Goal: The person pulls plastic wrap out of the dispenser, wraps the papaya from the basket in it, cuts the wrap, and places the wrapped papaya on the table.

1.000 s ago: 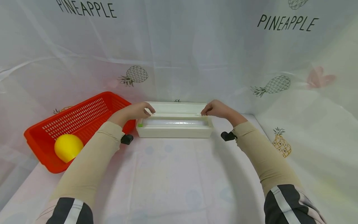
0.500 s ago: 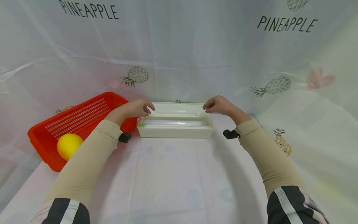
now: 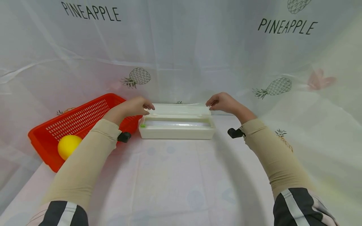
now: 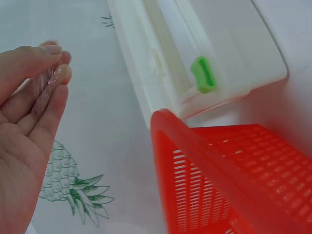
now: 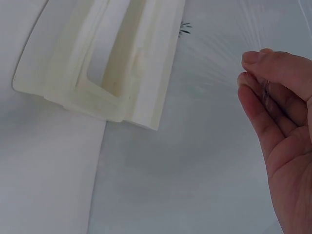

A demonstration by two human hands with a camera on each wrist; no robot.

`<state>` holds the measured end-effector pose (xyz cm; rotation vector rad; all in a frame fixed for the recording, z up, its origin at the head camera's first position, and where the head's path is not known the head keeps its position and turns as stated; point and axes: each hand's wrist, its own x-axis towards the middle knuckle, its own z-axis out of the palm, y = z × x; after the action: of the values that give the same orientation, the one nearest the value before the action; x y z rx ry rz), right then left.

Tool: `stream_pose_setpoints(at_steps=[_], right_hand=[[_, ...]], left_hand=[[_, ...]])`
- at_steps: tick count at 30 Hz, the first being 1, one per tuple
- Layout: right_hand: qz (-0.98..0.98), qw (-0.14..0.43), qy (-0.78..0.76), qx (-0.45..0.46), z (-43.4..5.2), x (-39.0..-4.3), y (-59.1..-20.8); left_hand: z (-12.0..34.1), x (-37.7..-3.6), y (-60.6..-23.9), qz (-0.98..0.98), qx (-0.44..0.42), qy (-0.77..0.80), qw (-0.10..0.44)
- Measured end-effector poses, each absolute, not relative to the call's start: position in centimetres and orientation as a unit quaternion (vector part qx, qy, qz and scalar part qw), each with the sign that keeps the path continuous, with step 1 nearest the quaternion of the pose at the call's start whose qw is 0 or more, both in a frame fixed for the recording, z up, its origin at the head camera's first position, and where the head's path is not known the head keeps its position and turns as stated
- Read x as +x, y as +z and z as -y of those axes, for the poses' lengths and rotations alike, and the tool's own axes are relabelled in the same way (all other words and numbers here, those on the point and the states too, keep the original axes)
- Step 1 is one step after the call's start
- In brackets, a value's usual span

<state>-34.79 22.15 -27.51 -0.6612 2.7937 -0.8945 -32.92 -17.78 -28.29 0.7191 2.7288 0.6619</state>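
My left hand [image 3: 131, 110] pinches one edge of a clear sheet of cling film [image 4: 45, 87] between thumb and fingers. At the other end my right hand [image 3: 226, 103] pinches the film too, and fine creases in the cling film [image 5: 251, 29] fan out from its fingertips in the right wrist view. Both hands are raised above the back corners of a white cling film dispenser [image 3: 176, 134]. Its lid [image 3: 181, 109] is folded back, showing the film roll [image 3: 176, 123] inside. A green slider [image 4: 203, 75] sits at the dispenser's left end. Most of the film is too clear to trace.
A red plastic basket [image 3: 35, 135] stands at the left, close to the dispenser, with a yellow ball [image 3: 68, 147] in it. Behind the dispenser hangs a pale curtain [image 3: 183, 47] printed with pineapples. A white cloth [image 3: 169, 175] covers the table.
Both hands have risen and moved back from the dispenser, the right one higher, and spread slightly apart. The dispenser has stayed in place.
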Motion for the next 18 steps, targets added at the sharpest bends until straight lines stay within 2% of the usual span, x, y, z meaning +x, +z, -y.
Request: stream_pose_setpoints(at_steps=[18], right_hand=[[-0.927, 0.008, -0.27, -0.26, -22.9, -34.0, -25.3]], left_hand=[[17.7, -32.1, -25.9, -0.934, 0.238, 0.259, 0.054]])
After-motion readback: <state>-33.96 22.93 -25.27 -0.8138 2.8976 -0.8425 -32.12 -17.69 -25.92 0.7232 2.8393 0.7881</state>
